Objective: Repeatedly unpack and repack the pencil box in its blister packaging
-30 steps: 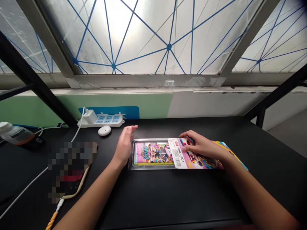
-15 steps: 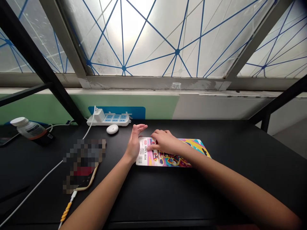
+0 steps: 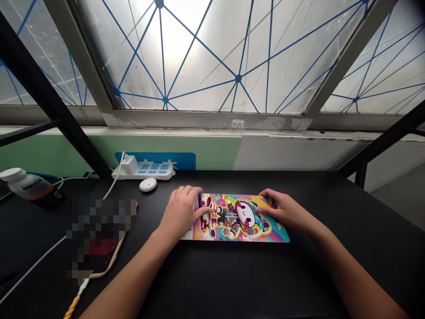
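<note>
A black bench (image 3: 232, 274) stands under a frosted window (image 3: 199, 53) crossed with blue lines. Between the two grips a colourful pencil-box card (image 3: 237, 217) lies flat, picture side up. The left grip (image 3: 181, 212) rests on the card's left end, fingers loosely bent on top and not closed around it. The right grip (image 3: 287, 210) lies open on the right end, fingers flat on the print. Beyond the left grip sit a small white oval device (image 3: 148, 184) and a power strip (image 3: 146, 169). Well out to that grip's left stands a bottle (image 3: 25, 186).
</note>
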Motion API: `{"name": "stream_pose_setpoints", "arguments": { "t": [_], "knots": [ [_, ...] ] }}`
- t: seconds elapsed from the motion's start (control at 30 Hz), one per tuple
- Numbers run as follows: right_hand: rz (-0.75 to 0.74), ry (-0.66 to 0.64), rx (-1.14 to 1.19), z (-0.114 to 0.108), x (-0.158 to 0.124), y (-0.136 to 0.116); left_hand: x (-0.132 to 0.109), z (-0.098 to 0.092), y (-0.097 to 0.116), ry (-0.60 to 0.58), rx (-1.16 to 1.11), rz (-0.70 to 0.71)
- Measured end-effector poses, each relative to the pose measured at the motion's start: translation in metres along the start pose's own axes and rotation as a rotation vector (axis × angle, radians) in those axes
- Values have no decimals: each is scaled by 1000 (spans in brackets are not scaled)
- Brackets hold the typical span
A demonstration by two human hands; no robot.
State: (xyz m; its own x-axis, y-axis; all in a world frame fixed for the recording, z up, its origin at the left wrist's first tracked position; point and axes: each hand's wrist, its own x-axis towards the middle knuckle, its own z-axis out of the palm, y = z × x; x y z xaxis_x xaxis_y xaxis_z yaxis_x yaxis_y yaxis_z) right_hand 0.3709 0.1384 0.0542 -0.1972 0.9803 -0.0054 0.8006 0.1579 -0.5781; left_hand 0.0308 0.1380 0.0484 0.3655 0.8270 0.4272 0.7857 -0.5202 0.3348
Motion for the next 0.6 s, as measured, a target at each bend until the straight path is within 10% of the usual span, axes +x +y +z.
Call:
{"name": "stream_pose_setpoints", "arguments": {
  "t": [0.2, 0.6],
  "knots": [
    [-208, 377, 54, 12, -12, -21, -2, -15, 3, 275, 171, 149],
    [-346, 13, -156, 14, -19, -35, -3, -17, 1, -80, 158, 203]
  ]
}}
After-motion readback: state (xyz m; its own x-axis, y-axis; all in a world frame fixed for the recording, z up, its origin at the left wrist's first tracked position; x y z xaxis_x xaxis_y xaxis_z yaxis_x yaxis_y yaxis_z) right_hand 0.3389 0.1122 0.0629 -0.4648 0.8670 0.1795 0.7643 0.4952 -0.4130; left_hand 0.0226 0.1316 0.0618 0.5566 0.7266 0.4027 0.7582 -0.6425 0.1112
